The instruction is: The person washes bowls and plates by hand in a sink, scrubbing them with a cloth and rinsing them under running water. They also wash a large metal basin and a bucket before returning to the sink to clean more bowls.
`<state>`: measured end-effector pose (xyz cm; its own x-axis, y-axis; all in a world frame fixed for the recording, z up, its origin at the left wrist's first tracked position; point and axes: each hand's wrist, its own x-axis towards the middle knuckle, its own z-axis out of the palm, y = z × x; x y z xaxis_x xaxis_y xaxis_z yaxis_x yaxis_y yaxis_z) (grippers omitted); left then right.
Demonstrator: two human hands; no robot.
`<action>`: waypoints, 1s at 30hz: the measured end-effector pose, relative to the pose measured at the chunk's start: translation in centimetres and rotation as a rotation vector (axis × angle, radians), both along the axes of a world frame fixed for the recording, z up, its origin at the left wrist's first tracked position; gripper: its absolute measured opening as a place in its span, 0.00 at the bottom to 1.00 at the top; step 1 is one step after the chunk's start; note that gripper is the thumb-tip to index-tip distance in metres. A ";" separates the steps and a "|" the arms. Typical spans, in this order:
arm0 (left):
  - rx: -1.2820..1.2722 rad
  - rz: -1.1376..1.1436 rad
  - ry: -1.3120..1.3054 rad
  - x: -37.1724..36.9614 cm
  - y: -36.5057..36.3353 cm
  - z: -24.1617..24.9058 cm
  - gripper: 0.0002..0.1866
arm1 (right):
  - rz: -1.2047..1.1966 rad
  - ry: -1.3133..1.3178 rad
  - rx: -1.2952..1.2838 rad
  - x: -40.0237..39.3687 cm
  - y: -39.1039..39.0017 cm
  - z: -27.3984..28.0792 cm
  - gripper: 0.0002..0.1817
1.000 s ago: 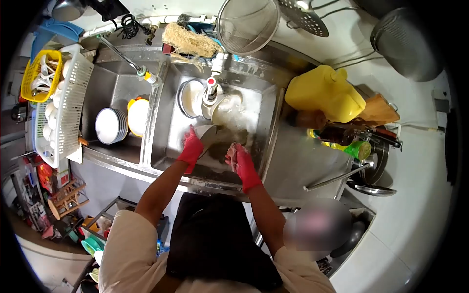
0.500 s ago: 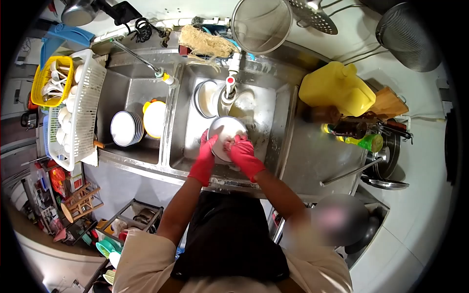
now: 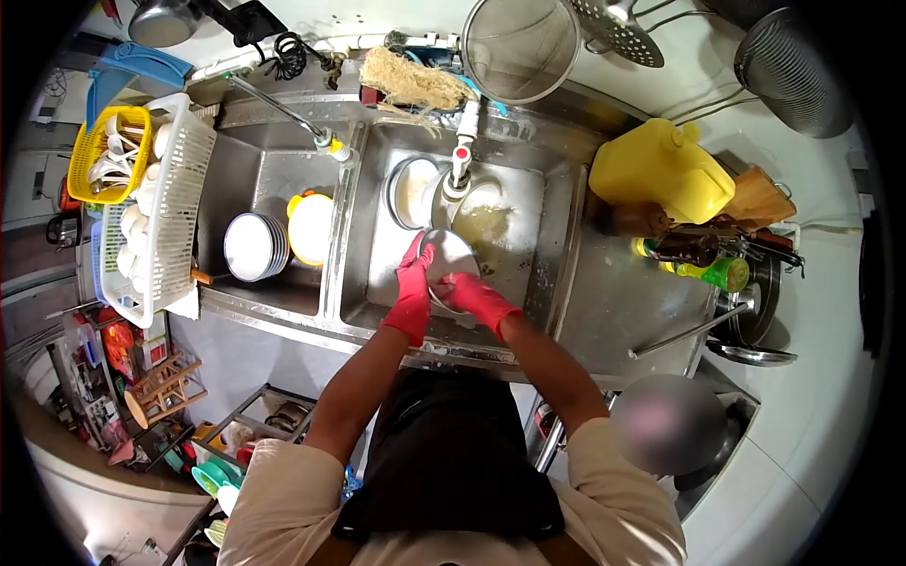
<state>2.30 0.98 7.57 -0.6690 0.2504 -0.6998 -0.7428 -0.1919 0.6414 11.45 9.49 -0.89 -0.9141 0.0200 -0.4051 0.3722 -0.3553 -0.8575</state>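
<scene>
My left hand (image 3: 412, 288), in a red rubber glove, grips the left edge of a white plate (image 3: 451, 250), thumb over the rim. The plate is tilted above the right sink basin (image 3: 377, 288). My right hand (image 3: 475, 296), gloved the same, has its fingers closed against the plate's inner face; whatever they may hold is hidden. Just behind the plate, other white dishes (image 3: 408, 189) lean in the basin beside the faucet (image 3: 459, 174). Cloudy water (image 3: 486, 222) lies on the basin floor to the right.
In the left basin stand a stack of white plates (image 3: 250, 247) and a yellow-rimmed dish (image 3: 311, 229). A white basket (image 3: 175, 212) of crockery sits at far left. On the right counter are a yellow jug (image 3: 656, 170) and bottles (image 3: 722, 274). A mesh strainer (image 3: 521, 47) hangs behind.
The plate has turned to a steeper tilt, and my left hand has slid up along its edge. My right hand has moved over its lower part. The whole view has shifted slightly right.
</scene>
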 end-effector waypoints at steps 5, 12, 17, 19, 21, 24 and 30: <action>-0.076 -0.116 0.236 1.6 -1.5 -6.6 0.18 | -0.532 -0.252 0.436 -3.0 0.9 -6.0 0.04; 0.139 -0.016 -0.013 -0.4 -0.7 -0.6 0.17 | -0.525 -0.275 -0.536 -3.2 -1.9 1.7 0.11; 0.033 -0.049 0.137 0.0 -1.0 -1.3 0.19 | 0.292 -0.253 0.972 -1.9 2.8 0.8 0.25; -0.025 -0.110 0.200 0.9 -0.9 -3.2 0.19 | -0.190 -0.270 1.122 -2.8 1.6 1.0 0.21; 0.030 -0.102 0.290 2.0 -0.4 -4.0 0.20 | -0.497 -0.248 0.677 -4.8 -0.3 1.3 0.19; 0.217 0.001 0.040 0.4 -0.2 -3.1 0.20 | -0.278 -0.277 0.073 -3.9 -1.6 1.0 0.17; 0.093 -0.088 0.120 -1.3 -0.7 -1.0 0.18 | 0.329 -0.262 1.104 -1.8 4.0 -1.1 0.18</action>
